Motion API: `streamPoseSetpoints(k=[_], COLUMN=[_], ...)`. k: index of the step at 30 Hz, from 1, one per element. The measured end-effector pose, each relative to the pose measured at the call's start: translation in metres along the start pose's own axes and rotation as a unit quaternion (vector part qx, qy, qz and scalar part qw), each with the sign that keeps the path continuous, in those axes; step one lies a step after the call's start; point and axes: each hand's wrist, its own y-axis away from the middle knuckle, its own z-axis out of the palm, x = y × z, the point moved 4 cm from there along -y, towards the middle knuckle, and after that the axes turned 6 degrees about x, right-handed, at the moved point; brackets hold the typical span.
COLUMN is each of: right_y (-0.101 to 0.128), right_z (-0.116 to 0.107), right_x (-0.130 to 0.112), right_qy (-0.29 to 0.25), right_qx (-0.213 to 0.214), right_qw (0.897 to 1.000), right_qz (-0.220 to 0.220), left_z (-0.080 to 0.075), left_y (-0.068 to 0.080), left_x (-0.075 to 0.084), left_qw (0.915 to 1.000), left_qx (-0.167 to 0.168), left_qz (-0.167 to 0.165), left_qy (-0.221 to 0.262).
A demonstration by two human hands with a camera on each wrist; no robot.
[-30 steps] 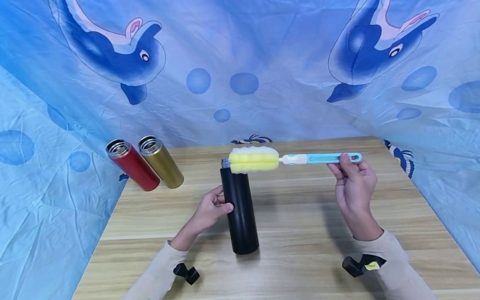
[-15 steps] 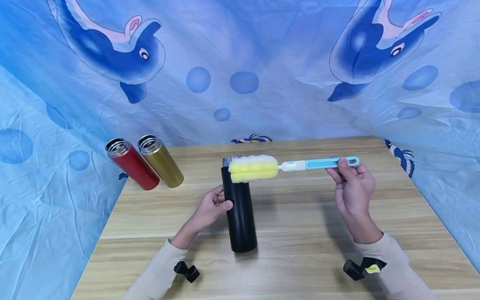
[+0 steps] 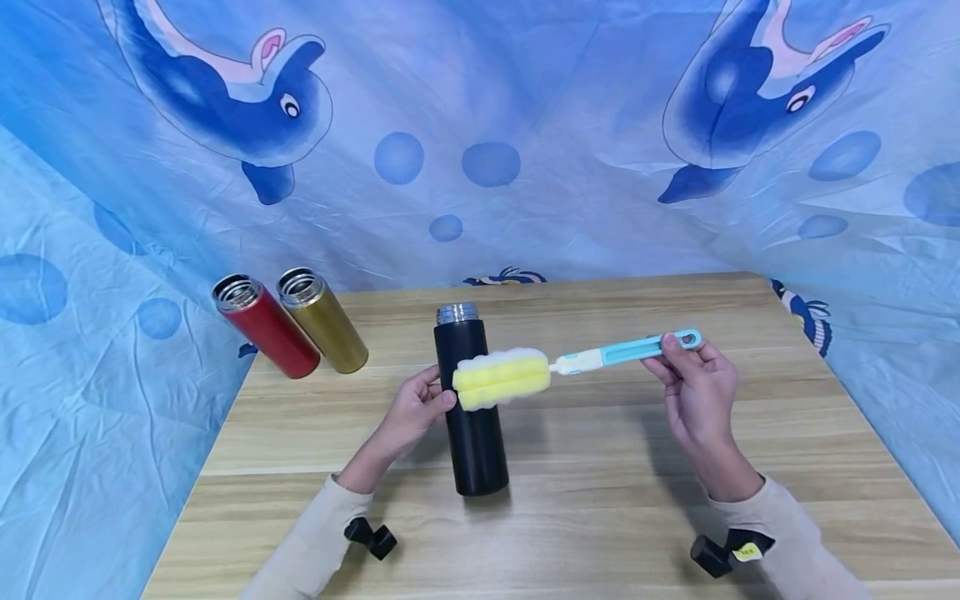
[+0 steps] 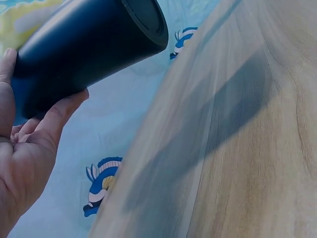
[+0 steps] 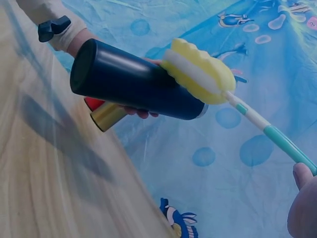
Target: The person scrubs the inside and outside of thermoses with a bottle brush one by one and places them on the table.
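Note:
My left hand [image 3: 411, 410] grips a black thermos bottle [image 3: 480, 454] by its side, thumb toward the front. The bottle is raised above the wood, its threaded steel neck uncovered and its base [image 4: 146, 22] showing in the left wrist view. Between the thumb and fingers of my right hand [image 3: 701, 396] is the turquoise handle of a bottle brush [image 3: 630, 350]. Its yellow and white sponge head [image 5: 203, 74] lies across the bottle's upper body, outside it; whether they touch I cannot tell.
A red thermos bottle [image 3: 273, 333] and a gold thermos bottle [image 3: 330, 329], both without lids, stand side by side at the table's back left. The wooden table [image 3: 600, 533] meets a blue dolphin-print cloth [image 3: 570, 217] behind and at the sides.
The brush has come down from the bottle's neck to its upper body, with its sponge end now tilted lower. My left hand has shifted the bottle slightly back and left.

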Motion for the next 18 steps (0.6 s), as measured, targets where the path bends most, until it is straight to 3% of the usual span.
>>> streamPoseSetpoints(k=[7,18], right_y=[0.006,0.018], right_z=[-0.006,-0.019], right_x=[0.003,0.011], right_qy=[0.012,0.028], right_qx=[-0.025,-0.072], right_qw=[0.999,0.997], right_qz=[0.017,0.029], left_z=[-0.004,-0.007], left_y=[-0.002,-0.007], left_x=[0.001,0.004], left_qw=[0.9999,0.9992], left_qx=[0.007,0.012], left_qz=[0.011,0.007], left_qy=[-0.006,0.037])
